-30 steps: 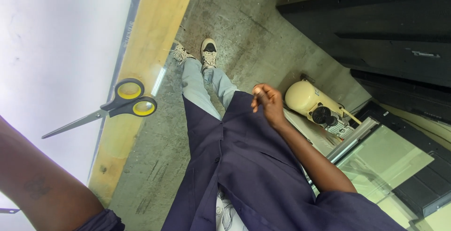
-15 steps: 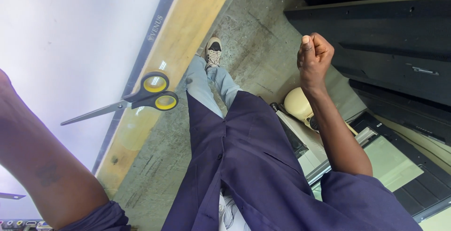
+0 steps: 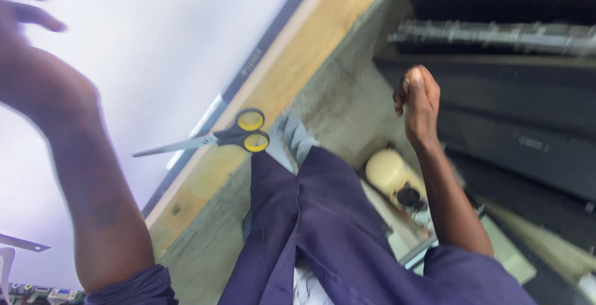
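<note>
Scissors [image 3: 214, 138] on table edge [image 3: 205, 181], between hands; left hand [image 3: 25, 26] blurred, grip unclear; right hand [image 3: 419, 97] fisted, empty.

**Dark blue work clothes, short sleeves, bare forearms**

The person wore a dark navy-blue garment [image 3: 329, 230] that looked like a work coat or overall, hanging open down the front in long folds. A strip of pale patterned cloth [image 3: 307, 286] showed in the gap near the bottom edge. The sleeves were short: the left sleeve [image 3: 127, 286] ended in a bunched hem above the elbow, and the right sleeve [image 3: 472, 277] likewise. Both forearms were bare. Farther off, light grey-blue trousers [image 3: 292, 140] showed below the coat. The shoes could not be made out through the blur.
</note>
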